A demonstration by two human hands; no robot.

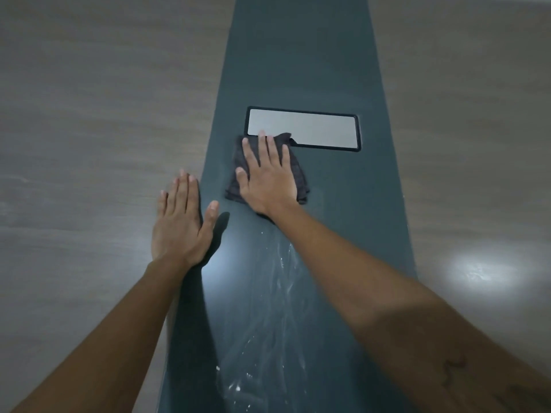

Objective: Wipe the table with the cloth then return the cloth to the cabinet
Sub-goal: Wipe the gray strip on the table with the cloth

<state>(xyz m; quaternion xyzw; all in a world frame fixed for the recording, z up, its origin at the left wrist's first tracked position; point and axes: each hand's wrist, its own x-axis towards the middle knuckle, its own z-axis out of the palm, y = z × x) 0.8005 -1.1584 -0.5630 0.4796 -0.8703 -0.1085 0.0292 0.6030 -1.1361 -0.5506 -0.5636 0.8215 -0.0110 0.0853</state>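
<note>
A dark folded cloth [235,186] lies on the dark green middle strip [343,204] of the table. My right hand [268,174] presses flat on the cloth, fingers straight, fingertips at the edge of a silver rectangular panel [313,126]. My left hand [182,222] rests flat on the table at the strip's left border, fingers straight, holding nothing. White streaks and specks [277,308] mark the strip between my forearms. No cabinet is in view.
Grey wood-grain table surface [89,129] spreads to both sides of the strip. A bright light reflection [477,269] shows on the right side. The silver panel sits in a black frame set into the strip.
</note>
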